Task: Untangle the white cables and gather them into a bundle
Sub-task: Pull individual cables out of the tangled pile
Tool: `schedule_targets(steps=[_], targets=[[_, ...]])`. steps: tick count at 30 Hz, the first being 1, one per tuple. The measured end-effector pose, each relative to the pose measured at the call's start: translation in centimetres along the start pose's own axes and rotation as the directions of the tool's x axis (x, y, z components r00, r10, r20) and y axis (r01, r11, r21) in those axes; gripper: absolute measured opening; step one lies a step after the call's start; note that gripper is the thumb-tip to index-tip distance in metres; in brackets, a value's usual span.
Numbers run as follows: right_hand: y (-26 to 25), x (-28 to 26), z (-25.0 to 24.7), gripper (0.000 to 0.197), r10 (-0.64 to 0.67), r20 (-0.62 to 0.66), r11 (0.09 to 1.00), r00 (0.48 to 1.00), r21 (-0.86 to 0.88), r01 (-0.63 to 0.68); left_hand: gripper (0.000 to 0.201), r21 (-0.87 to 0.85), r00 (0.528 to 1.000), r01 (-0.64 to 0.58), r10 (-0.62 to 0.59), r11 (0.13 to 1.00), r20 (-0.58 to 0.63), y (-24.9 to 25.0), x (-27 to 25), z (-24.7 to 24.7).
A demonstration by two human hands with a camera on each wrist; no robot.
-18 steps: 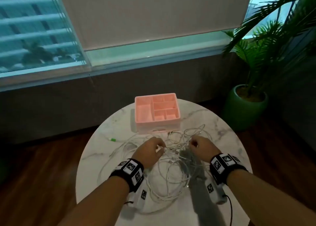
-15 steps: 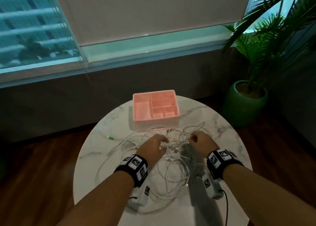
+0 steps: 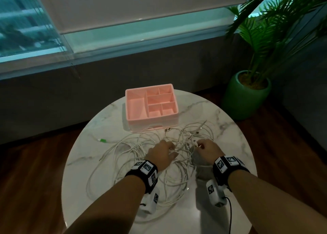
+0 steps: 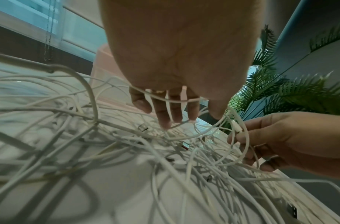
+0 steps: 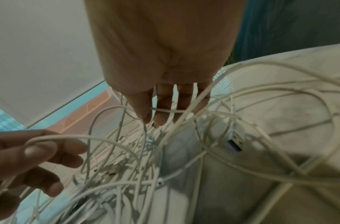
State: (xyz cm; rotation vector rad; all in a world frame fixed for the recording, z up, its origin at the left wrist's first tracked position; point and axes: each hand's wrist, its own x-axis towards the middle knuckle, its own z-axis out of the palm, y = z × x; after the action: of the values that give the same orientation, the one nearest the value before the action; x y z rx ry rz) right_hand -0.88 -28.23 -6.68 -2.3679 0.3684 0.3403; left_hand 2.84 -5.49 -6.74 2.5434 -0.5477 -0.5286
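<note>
The white cables (image 3: 141, 156) are lying in a loose tangle on the table (image 3: 230, 127). The left hand (image 3: 161, 154) is hooking several strands; the right hand (image 3: 208, 149) is pinching one near its plug. Being light, limp and springy, they are probably best freed by drawing from a plug end.
</note>
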Motion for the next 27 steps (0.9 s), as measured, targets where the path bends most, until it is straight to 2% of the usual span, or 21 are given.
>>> schedule_targets(steps=[3, 6, 8, 10, 12, 15, 18, 20, 24, 25, 27], targets=[[0.6, 0.3, -0.6, 0.014, -0.067, -0.016, 0.989, 0.998, 0.13, 0.069, 0.055, -0.056, 0.997, -0.045, 0.042, 0.997, -0.061, 0.6, 0.7, 0.1], [-0.2, 0.0, -2.6, 0.023, -0.089, -0.09, 0.969, 0.992, 0.223, 0.107, 0.073, -0.052, 0.996, -0.028, 0.032, 0.998, 0.08, 1.2, 1.4, 0.0], [-1.1, -0.3, -4.4, 0.025, -0.124, -0.157, 0.953, 0.98, 0.255, 0.162, 0.074, 0.016, 0.985, -0.025, 0.022, 1.0, 0.174, 1.3, 1.8, 0.0], [-2.0, -0.1, -6.1, 0.025, -0.151, -0.203, 0.94, 0.968, 0.274, 0.204, 0.078, 0.075, 0.978, -0.035, 0.019, 0.997, 0.206, 1.7, 1.8, -0.1], [-3.3, 0.1, -7.8, 0.024, -0.166, -0.266, 0.918, 0.95, 0.309, 0.247, 0.089, 0.126, 0.984, -0.034, 0.011, 0.991, 0.178, 2.8, 1.8, -0.5], [-6.3, -0.5, -10.3, 0.025, -0.181, -0.336, 0.846, 0.924, 0.426, 0.32, 0.096, 0.034, 0.999, -0.043, 0.043, 0.998, -0.007, 4.5, 2.1, -1.3], [-9.7, -2.0, -12.1, 0.028, -0.218, -0.304, 0.729, 0.927, 0.581, 0.362, 0.086, -0.199, 0.97, -0.191, 0.154, 0.961, -0.187, 6.7, 2.1, -2.7], [-11.7, -3.5, -12.9, 0.03, -0.29, -0.239, 0.665, 0.927, 0.646, 0.375, 0.073, -0.361, 0.957, -0.263, 0.194, 0.895, -0.217, 8.8, 2.0, -3.9], [-14.8, -6.5, -14.0, 0.031, -0.41, -0.18, 0.582, 0.894, 0.703, 0.409, 0.018, -0.628, 0.958, -0.285, 0.198, 0.725, -0.206, 10.5, 2.5, -4.7], [-15.4, -7.1, -14.4, 0.03, -0.435, -0.178, 0.551, 0.883, 0.723, 0.417, 0.014, -0.653, 0.953, -0.303, 0.2, 0.694, -0.229, 10.7, 2.3, -4.8], [-16.3, -8.1, -15.0, 0.029, -0.486, -0.16, 0.471, 0.859, 0.78, 0.412, 0.019, -0.686, 0.93, -0.358, 0.173, 0.633, -0.325, 10.7, 1.9, -5.0]])
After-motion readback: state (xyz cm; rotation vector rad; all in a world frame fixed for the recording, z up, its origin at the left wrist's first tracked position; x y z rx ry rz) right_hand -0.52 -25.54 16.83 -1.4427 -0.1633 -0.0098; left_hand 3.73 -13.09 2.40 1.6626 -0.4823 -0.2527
